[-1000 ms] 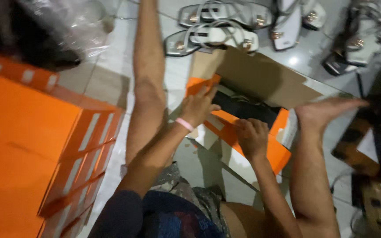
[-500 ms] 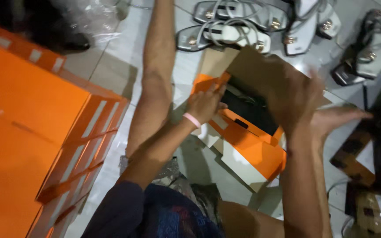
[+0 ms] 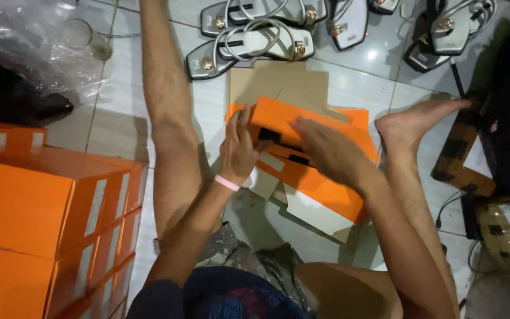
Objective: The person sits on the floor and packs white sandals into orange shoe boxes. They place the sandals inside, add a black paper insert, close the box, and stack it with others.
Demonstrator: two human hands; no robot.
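The left hand (image 3: pixel 238 149) grips the left edge of the orange shoebox (image 3: pixel 320 177) on the floor (image 3: pixel 355 77); the right hand (image 3: pixel 326 150) presses flat on its lid, fingers unclenched. Beyond both hands lie grey sandals (image 3: pixel 249 44); stacked orange boxes (image 3: pixel 48 212) crowd the left.

Home packing spot — tiled floor (image 3: pixel 361 77), stacked orange boxes (image 3: pixel 48 218), loose sandals (image 3: pixel 249 44).

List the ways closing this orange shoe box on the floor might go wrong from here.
1. The orange shoe box sits tilted on loose flat cardboard, so it may slide as the left hand and right hand press the lid.
2. Something dark shows at the lid's edge; it might get pinched.
3. The silver sandals lie close behind and could be knocked.
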